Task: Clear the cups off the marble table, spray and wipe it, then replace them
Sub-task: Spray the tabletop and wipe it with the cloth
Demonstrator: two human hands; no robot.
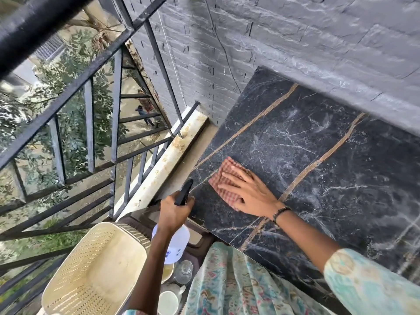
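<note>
Marble table (pixel 341 155), black with gold seams and pale veins, filled my view from one to five o'clock, its top showing streaky smears. Railing (pixel 91 133) of dark bars ran across from nine to eleven o'clock, with a grey brick wall (pixel 295 42) at twelve. A cream perforated basket (pixel 95 269) sat at seven o'clock beside a brown plastic stool (pixel 200 241). I saw the right hand (pixel 247 189) near centre, fingers spread straight and pressed flat on a red checked cloth (pixel 223 178) lying on the table near its nine o'clock edge; the forearm reached in from four o'clock, a dark band on the wrist. The left hand (pixel 173 211) came up from six o'clock, fingers curled round the neck of a white spray bottle (pixel 176 244), its black nozzle (pixel 185 193) tilted toward the cloth. The cups (pixel 169 300) stood low at six o'clock, off the table, beside a clear glass (pixel 184 271).
</note>
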